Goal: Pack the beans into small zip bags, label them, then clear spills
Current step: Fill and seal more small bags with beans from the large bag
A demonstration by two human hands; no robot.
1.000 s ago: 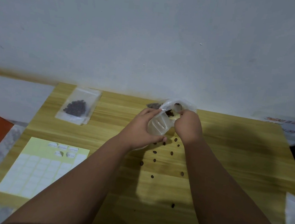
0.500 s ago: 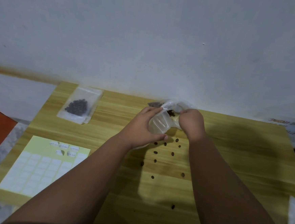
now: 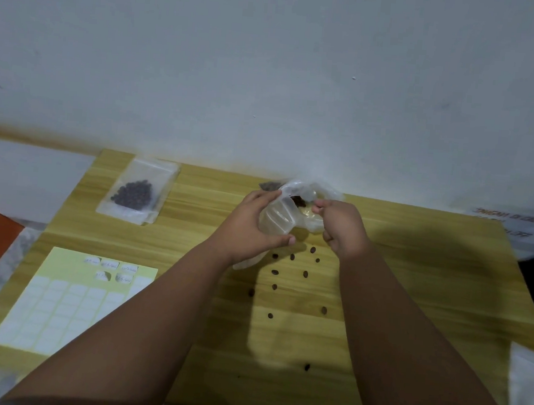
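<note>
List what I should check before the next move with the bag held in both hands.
1. Grip of the left hand on the plastic bag: ok.
2. Pinch of the right hand at the bag's mouth: ok.
3. Bag's mouth sealed: cannot tell.
4. No spilled beans on the table: not ok, several lie loose.
5. The label sheet lies on the table: ok.
6. The filled bag lies apart from the hands: ok.

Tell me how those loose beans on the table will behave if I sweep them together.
The loose beans are small, oval and scattered singly, so they will probably roll and skitter when pushed. The wooden table looks smooth, so they likely slide easily. They seem light.
</note>
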